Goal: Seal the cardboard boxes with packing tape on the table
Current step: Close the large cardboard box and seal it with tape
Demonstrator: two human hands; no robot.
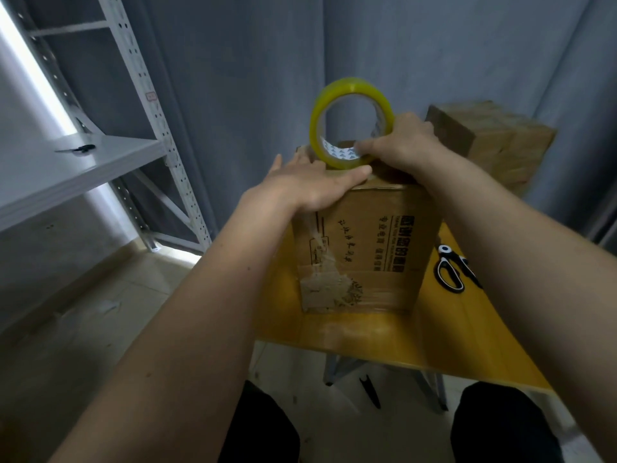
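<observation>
**Top seam of near box in progress**

We find the near cardboard box (364,248) upright on the table (467,339). The left hand (310,185) presses flat on its top; the right hand (400,145) grips the tape roll (347,91) there. Old tape marks its near face. A second box (490,135), far right, appears already taped; we cannot confirm it.

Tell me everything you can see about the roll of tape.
The tape roll is a ring of yellowish, see-through packing tape with a wide open core; a white inner liner with dark marks shows at its lower inside. It stands upright on its edge on top of the near cardboard box, hole facing the camera. The right hand holds its right lower side, fingers curled on it. The left hand lies flat on the box top just before it.
</observation>
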